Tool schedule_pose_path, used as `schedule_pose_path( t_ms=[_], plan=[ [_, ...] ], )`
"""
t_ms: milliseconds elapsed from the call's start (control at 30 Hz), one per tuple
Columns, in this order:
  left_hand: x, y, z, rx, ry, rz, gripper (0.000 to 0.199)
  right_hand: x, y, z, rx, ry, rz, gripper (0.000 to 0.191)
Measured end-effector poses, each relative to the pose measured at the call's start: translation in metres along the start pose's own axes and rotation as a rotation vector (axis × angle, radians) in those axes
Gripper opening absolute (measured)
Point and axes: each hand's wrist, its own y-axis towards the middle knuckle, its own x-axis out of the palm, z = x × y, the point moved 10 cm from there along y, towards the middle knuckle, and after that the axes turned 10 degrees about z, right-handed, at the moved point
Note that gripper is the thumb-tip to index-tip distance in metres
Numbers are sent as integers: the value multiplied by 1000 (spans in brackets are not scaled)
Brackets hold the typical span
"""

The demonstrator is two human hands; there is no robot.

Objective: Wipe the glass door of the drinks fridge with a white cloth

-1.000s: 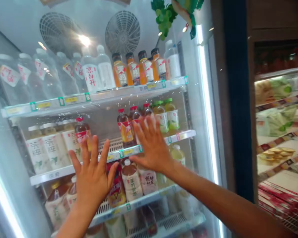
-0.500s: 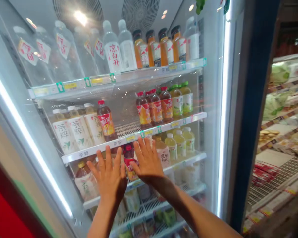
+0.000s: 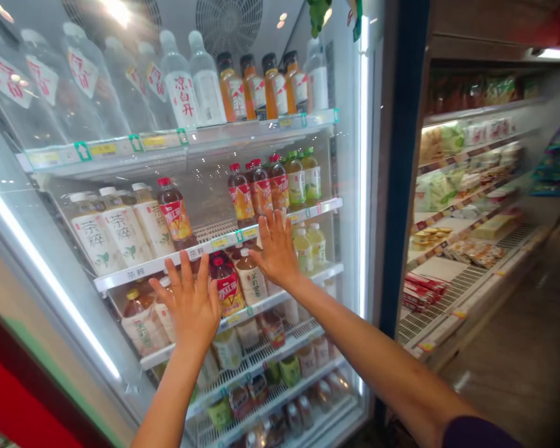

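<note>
Shelves of the lit cooler face us; since the earlier glimpse, left hand and right hand have drawn apart, raised, splayed wide, gripping nothing, before bottles standing inside.

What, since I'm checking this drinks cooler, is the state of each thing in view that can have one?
Left hand: fingers spread, no item visible in it
Right hand: open, no item visible in it
Glass door: seemingly shut, with reflections; hand contact unclear
Right light strip: lit
Left light strip: lit
Red-capped bottles: upright, capped
Black-capped bottles: upright, capped
Fan grille: in place; fan motion unclear
</note>
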Motion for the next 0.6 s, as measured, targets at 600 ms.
schedule_pose_path(
  t_ms=[600],
  plan=[
    [55,20,97,23,70,-83,61,-33,-20,118,-178,134,-18,80]
  ],
)
